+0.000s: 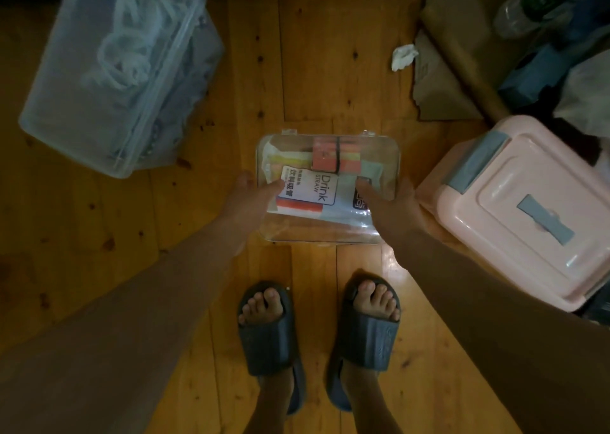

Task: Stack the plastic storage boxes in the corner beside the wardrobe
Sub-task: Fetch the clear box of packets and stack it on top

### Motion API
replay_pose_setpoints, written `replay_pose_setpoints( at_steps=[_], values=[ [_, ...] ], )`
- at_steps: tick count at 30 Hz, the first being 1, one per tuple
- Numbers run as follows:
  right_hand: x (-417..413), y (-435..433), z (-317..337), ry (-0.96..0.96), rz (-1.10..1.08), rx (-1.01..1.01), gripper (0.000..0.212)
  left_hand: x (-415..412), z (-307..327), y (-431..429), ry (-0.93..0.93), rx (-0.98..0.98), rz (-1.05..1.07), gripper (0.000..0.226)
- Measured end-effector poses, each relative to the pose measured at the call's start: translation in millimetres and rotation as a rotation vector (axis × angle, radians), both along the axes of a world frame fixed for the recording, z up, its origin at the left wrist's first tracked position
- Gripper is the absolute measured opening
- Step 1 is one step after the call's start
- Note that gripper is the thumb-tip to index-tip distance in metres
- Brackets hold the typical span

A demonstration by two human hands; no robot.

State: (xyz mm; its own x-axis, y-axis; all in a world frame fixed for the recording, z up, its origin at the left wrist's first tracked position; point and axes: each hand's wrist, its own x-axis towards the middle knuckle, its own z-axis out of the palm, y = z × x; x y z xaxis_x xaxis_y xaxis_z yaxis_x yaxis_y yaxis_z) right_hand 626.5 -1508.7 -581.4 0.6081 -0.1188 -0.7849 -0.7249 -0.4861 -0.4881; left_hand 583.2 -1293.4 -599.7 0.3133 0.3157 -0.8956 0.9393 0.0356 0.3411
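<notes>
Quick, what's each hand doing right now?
Left hand: grips the small clear box, left side.
Right hand: grips the same box, right side.

Dim light falls on a knotty wooden plank floor (313,54), with perhaps cardboard (442,80) at right.

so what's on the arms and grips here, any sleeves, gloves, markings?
Left forearm and right forearm are bare to the frame edge, with no sleeves in view. Left grip and right grip are bare hands: no gloves, and no watch, band or ring shows, though the light is dim. The only clothing visible is dark blue-grey slides.
</notes>
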Motion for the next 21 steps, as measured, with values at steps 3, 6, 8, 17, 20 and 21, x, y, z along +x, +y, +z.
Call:
replay_pose_setpoints(
  at_steps=[3, 6, 8, 17, 20, 21],
  values=[
    [2.2, 0.9, -1.8, 0.037, -0.054, 0.069, 0.062, 3.7, -1.4, -4.2, -0.006, -0.061, 0.055, 0.044],
    [5.9, 0.1, -1.3, 0.055, -0.084, 0.093, 0.057, 7.6, -1.0, -8.6, 0.002, -0.104, 0.102, 0.039],
    [7.2, -2.0, -1.5, 0.069, -0.085, 0.102, 0.056, 7.3, -0.1, -9.5, 0.008, -0.099, 0.11, 0.039],
    [-0.2, -4.4, 1.2, 0.063, -0.036, 0.135, 0.03, 3.2, 7.7, -9.4, 0.008, -0.094, 0.094, 0.05],
    [-4.5, -3.8, 6.7, 0.051, -0.031, 0.152, 0.025, -1.4, 14.4, -9.8, -0.007, -0.093, 0.117, 0.051],
    [-5.6, -2.8, 9.1, 0.045, -0.032, 0.146, 0.026, -2.5, 17.9, -9.4, -0.014, -0.093, 0.126, 0.05]
  ],
)
